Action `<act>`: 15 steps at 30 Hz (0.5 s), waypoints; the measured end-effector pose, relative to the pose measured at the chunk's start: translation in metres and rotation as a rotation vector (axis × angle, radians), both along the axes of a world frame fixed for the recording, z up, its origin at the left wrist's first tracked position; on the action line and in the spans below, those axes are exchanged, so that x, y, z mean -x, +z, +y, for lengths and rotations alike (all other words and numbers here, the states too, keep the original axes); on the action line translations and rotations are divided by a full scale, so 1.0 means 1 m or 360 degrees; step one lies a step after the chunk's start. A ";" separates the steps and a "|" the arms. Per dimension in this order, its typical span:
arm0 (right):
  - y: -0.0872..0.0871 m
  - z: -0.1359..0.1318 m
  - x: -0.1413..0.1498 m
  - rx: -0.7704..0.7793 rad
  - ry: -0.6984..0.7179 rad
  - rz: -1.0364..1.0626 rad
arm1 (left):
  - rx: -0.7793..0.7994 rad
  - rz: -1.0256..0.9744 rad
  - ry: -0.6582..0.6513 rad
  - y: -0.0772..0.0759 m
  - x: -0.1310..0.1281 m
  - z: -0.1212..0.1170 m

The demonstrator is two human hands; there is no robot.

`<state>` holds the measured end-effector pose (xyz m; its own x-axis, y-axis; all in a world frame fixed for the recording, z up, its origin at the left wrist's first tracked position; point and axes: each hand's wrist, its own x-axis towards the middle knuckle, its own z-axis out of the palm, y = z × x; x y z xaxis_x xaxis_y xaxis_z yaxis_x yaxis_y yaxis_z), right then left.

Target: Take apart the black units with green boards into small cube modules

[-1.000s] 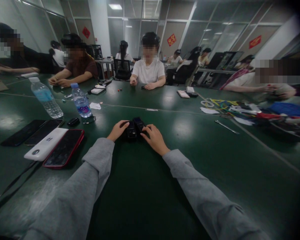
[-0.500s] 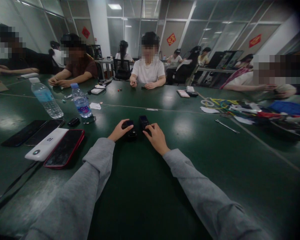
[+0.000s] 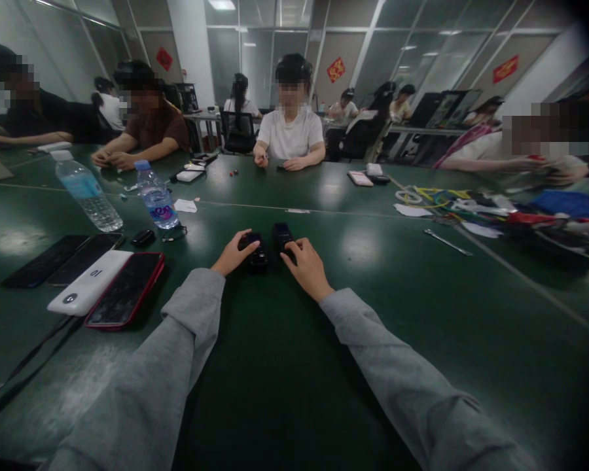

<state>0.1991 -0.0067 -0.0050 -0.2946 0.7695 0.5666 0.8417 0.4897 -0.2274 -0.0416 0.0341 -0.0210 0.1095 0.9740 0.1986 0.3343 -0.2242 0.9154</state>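
Side by side on the green table (image 3: 294, 366) lie two small black handheld devices, whose exact kind I cannot make out. My left hand (image 3: 234, 254) is wrapped around the left side of the left device (image 3: 258, 254), thumb across its top face. The right device (image 3: 281, 233) has a dark screen at its far end. My right hand (image 3: 307, 268) pinches its near end between thumb and fingers. A narrow gap separates the two devices. Some of my left fingers are hidden behind the left one.
Left of my arms lie a red-edged phone (image 3: 126, 291), a white power bank (image 3: 91, 282) and dark phones (image 3: 46, 260). Two water bottles (image 3: 158, 196) stand beyond them. A wrench (image 3: 447, 242) and a heap of cables (image 3: 436, 199) lie at right. A person (image 3: 290, 134) sits opposite.
The view has shifted slightly. My right hand and the right device have barely moved; both hands keep their hold.
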 end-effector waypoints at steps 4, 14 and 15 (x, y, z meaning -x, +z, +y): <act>0.000 0.000 0.000 0.0013 0.0001 0.0003 | -0.0049 -0.0023 0.0065 -0.002 -0.001 0.002; 0.000 -0.001 0.001 0.0101 0.0011 -0.0064 | -0.0066 -0.0202 0.0142 -0.010 0.003 0.012; 0.000 -0.001 0.000 0.0097 0.0007 -0.0068 | -0.0060 -0.0225 0.0132 -0.009 0.004 0.012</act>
